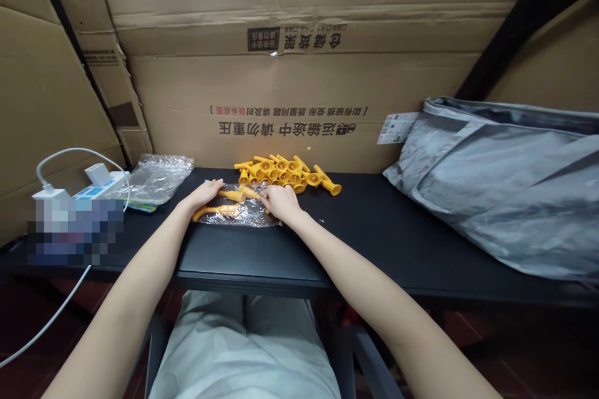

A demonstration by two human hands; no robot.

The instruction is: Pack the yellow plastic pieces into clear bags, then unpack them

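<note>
A transparent plastic bag [255, 215] lies on the black table in front of me, with a few yellow horn-shaped plastic pieces [229, 209] inside. My left hand [204, 193] grips its left side, fingers closed near the upper corner. At the right side, my right hand [281, 201] is closed on the bag, fingertips pinching the film beside a yellow piece. Right behind the bag sits a heap of yellow trumpet-shaped plastic pieces [283, 176], their flared ends mostly facing me. The hands partly cover the bag's edges.
Empty-looking plastic bags [161, 177] lie at the left, beside a white power strip [105, 184] with a plugged-in charger and cable. A large grey bag [505, 181] fills the right side. Cardboard [299, 81] stands behind the black table [374, 230].
</note>
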